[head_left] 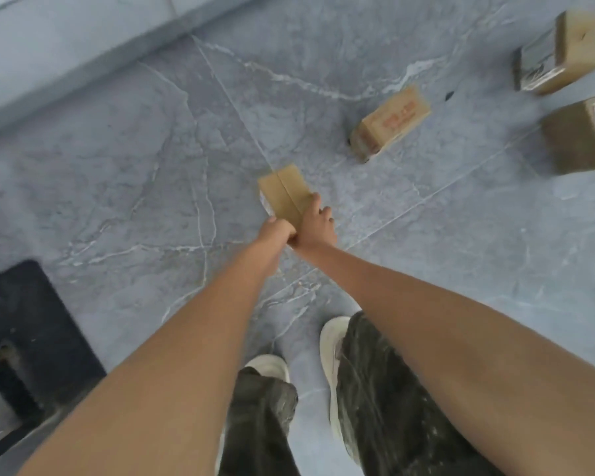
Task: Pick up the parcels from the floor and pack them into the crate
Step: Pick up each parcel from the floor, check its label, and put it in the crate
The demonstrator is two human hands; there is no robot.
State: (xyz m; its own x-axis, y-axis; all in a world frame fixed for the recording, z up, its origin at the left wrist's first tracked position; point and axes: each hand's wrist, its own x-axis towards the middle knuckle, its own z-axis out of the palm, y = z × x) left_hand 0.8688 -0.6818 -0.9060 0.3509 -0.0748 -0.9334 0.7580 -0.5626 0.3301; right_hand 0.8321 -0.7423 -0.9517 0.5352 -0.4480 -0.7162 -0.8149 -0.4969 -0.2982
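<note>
A small brown cardboard parcel (282, 188) with a tape seam along its top is at the middle of the grey floor. My left hand (275, 231) grips its near left end and my right hand (315, 223) grips its near right end, fingers curled over the edge. Three more parcels lie on the floor: one with red print (390, 123), a labelled one at the far right (560, 51), and a darker one (581, 135) at the right edge. The black crate (24, 338) sits at the lower left, partly cut off.
The floor is grey marble-look tile (152, 183). A pale wall base (66, 46) runs across the upper left. My feet in white shoes (334, 345) stand just below the hands. The picture is motion-blurred.
</note>
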